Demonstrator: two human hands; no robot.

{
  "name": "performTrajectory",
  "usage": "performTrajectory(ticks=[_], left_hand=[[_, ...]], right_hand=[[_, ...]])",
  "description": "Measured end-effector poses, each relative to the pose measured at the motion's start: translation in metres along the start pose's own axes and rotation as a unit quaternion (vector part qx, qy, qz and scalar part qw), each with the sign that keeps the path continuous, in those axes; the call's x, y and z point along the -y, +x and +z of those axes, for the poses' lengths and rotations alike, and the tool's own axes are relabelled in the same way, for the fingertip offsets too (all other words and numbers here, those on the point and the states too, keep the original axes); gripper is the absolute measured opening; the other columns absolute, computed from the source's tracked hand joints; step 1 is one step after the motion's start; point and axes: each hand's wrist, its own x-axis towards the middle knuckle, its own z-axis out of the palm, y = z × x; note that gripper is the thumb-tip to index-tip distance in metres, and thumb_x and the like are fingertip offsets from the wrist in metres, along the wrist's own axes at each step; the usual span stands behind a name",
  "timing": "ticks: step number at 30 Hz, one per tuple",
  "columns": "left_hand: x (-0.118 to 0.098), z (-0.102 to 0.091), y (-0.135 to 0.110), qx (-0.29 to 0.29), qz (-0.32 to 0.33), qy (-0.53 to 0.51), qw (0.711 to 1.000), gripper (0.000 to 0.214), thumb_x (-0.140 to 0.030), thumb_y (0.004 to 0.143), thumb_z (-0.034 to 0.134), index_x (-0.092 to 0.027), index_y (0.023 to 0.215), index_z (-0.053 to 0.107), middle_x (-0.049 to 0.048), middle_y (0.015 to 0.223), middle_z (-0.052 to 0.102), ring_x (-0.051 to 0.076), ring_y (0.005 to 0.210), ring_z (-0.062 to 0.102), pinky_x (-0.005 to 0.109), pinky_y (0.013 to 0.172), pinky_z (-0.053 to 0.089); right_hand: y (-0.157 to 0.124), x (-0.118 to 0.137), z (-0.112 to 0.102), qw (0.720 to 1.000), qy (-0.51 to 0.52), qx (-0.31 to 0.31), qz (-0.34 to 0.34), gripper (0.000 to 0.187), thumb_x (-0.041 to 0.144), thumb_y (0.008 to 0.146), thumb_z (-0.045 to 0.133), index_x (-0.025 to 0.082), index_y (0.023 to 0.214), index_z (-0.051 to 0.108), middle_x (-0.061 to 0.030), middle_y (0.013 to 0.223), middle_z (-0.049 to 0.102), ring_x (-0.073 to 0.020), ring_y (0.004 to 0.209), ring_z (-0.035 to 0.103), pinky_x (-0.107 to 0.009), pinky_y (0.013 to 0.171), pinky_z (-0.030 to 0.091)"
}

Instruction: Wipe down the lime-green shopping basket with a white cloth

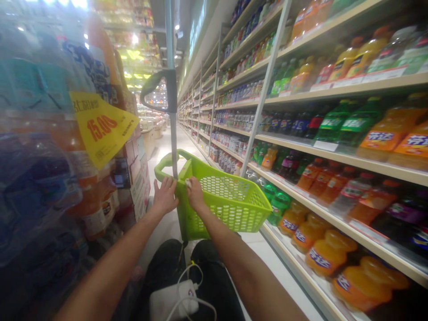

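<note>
A green basket [230,206] is seen in the middle of the scene, just beyond the dark trousers [214,263], with its long side turned to the right. Its left end is touched by both hands, beside a grey pole [173,138] stood nearly upright, to which a dark handle [172,91] is fixed higher up. The left grip [164,196] is held loosely open, its fingers laid at the rim just left of the pole. The right grip [195,192] is closed on the basket's rim, just right of the pole. A white box [174,299] with a cable [202,273] is rested on the lap. At right, shelves [344,157] are filled with bottles; at near left, wrapped bottles [36,178] are piled high, partly covered by a yellow sign [107,145] marked 15.00
</note>
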Motion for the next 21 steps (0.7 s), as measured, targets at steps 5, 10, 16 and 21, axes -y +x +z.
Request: performTrajectory(ticks=[5, 10, 16, 21], left_hand=[[0.017, -0.008, 0.015, 0.005, -0.015, -0.001, 1.000, 0.066, -0.033, 0.077, 0.045, -0.014, 0.138, 0.028, 0.0115, 0.145, 0.031, 0.030, 0.136, 0.018, 0.060, 0.108, 0.003], [0.024, -0.009, 0.024, 0.044, 0.005, 0.023, 0.999, 0.065, -0.037, 0.075, 0.046, -0.014, 0.134, 0.034, 0.0141, 0.145, 0.029, 0.032, 0.135, 0.017, 0.061, 0.107, 0.004], [0.017, -0.012, 0.018, 0.036, 0.001, 0.027, 0.999, 0.063, -0.039, 0.076, 0.046, -0.015, 0.133, 0.036, 0.0148, 0.143, 0.032, 0.032, 0.134, 0.019, 0.060, 0.106, 0.009], [0.009, -0.010, 0.017, 0.032, 0.002, 0.024, 0.999, 0.064, -0.040, 0.075, 0.045, -0.015, 0.133, 0.035, 0.0144, 0.144, 0.031, 0.030, 0.134, 0.018, 0.057, 0.105, 0.015]], right_hand=[[-0.014, -0.008, -0.012, 0.999, -0.052, -0.010, 0.014, 0.031, 0.013, 0.081, 0.043, 0.019, 0.110, 0.054, -0.0110, 0.119, 0.052, -0.0246, 0.121, 0.037, -0.045, 0.099, 0.029], [-0.019, -0.015, -0.008, 0.996, -0.080, -0.015, 0.033, 0.031, 0.016, 0.085, 0.040, 0.017, 0.113, 0.052, -0.0118, 0.116, 0.054, -0.0237, 0.113, 0.043, -0.042, 0.096, 0.030], [-0.017, -0.021, -0.006, 0.995, -0.093, -0.012, 0.014, 0.029, 0.017, 0.086, 0.039, 0.016, 0.112, 0.053, -0.0119, 0.113, 0.056, -0.0233, 0.110, 0.044, -0.041, 0.095, 0.030], [-0.014, -0.034, -0.014, 0.997, -0.081, 0.001, -0.002, 0.028, 0.017, 0.085, 0.039, 0.017, 0.109, 0.055, -0.0099, 0.111, 0.056, -0.0222, 0.108, 0.046, -0.038, 0.093, 0.033]])
